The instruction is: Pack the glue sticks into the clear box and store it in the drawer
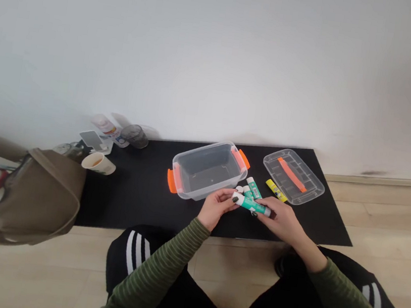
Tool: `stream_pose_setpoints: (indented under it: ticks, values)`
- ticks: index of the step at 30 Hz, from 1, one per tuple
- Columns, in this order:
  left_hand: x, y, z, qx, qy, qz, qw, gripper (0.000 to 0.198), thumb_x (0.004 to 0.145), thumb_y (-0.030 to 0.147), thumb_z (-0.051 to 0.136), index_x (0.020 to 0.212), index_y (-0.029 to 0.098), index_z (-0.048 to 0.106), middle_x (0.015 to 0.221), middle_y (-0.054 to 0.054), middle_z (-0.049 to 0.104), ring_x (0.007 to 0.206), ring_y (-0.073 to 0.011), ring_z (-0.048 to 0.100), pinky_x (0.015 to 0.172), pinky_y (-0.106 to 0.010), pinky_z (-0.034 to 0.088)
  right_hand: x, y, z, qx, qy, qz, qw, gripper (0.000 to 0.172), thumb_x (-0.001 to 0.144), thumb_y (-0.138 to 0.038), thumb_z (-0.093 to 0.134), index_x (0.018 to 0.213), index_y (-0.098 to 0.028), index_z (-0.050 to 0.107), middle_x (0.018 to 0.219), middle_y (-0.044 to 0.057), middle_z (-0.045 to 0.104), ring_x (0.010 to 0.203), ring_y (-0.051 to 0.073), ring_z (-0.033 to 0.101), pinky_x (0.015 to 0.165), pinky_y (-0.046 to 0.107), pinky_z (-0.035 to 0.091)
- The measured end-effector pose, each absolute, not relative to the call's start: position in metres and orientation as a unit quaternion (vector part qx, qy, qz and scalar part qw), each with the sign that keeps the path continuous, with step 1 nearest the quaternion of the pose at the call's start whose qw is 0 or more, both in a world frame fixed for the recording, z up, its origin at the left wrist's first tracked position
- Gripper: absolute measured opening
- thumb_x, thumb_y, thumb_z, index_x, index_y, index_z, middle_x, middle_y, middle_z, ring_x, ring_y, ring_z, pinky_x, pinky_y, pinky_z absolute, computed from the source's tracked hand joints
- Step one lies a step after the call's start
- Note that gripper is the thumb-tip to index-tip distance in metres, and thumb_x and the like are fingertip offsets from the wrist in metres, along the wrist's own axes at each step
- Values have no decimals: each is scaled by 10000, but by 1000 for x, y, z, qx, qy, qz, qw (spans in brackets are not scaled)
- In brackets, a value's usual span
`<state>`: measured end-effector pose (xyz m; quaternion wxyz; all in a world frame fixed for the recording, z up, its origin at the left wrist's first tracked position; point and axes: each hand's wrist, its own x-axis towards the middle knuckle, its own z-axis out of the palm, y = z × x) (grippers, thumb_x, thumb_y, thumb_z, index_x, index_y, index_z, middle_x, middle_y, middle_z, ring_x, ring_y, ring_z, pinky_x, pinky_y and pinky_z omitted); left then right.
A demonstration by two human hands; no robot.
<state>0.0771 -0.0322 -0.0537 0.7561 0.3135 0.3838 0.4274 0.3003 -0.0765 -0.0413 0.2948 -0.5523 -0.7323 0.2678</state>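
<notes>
Both my hands hold a white-and-teal glue stick (251, 206) level above the black tabletop (137, 200). My left hand (216, 207) pinches its white end, and my right hand (280, 221) grips its teal end. Just behind it lie two more teal glue sticks (253, 187) (248, 193), partly hidden by my fingers. A yellow glue stick (276, 190) lies to the right of them. Beyond my left hand stands a clear plastic box (206, 170) with orange clips, and its clear lid (293, 177) with an orange strip lies to the right.
A brown bag (37, 196) slumps over the left table edge. A paper cup (99, 163) lies on its side nearby, with a dark glass (135, 136) and a white bottle (104, 125) behind it. A white wall rises behind the table.
</notes>
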Motion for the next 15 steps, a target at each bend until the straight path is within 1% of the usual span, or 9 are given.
stream_pose_setpoints:
  ticks: [8,12,15]
  values:
    - [73,-31,-52,344,383,415,750,391,647,323,860,957,134,715,1054,-101,731,967,-202,681,930,-372,533,297,-79,-43,-568,-668,365,314,320,803,-339,652,1091,-215,720,1015,57,724,801,185,660,716,284,511]
    - [71,-30,-53,363,380,398,752,416,633,316,869,974,129,722,1037,-104,737,952,-204,685,888,-346,544,298,-80,-52,-564,-625,440,313,374,808,-435,660,1084,-194,734,973,60,736,814,205,655,720,300,516]
    - [70,-31,-54,376,377,383,755,426,636,321,867,989,128,727,1033,-108,739,950,-205,687,908,-351,532,297,-81,-56,-534,-597,516,303,437,822,-517,634,1074,-175,735,926,50,730,796,199,651,700,294,513]
